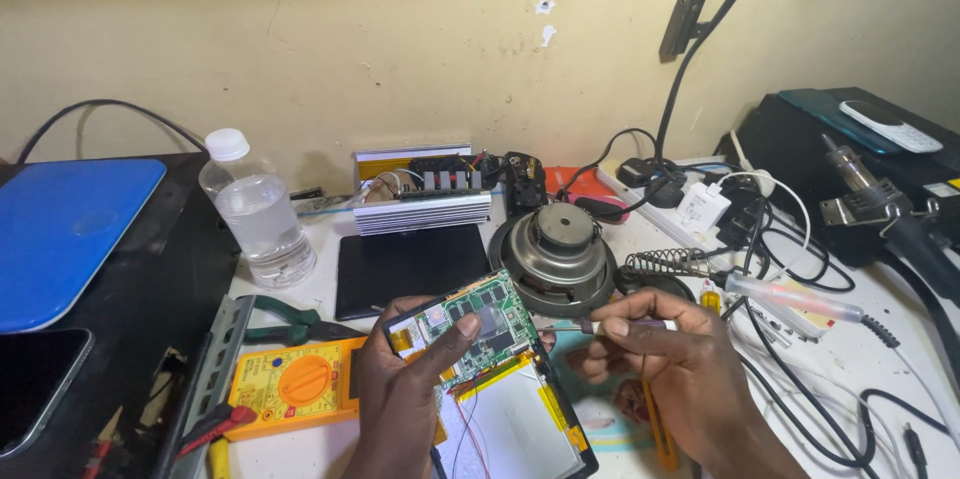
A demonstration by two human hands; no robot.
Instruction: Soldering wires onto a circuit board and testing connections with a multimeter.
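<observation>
The left hand (405,394) gripped the opened tablet (495,379) from its left edge, thumb pressed across the green circuit board (478,319), holding it tilted just above the desk (880,359) at the bottom middle of the view. The right hand (665,369) pinched a thin screwdriver (625,324) between thumb and fingers, its tip at the board's right edge. Little free room lay around them: a yellow multimeter (295,384) sat just left, a round metal speaker (560,254) just behind, and tangled black and white cables (800,239) crowded the right. A flat black slab (410,267) lay behind the tablet, with a ribbed metal heat sink (425,209) beyond it and a clear plastic water bottle (257,209) near the wall. The tablet's silver battery (510,424) looked smooth, edged in yellow tape.
</observation>
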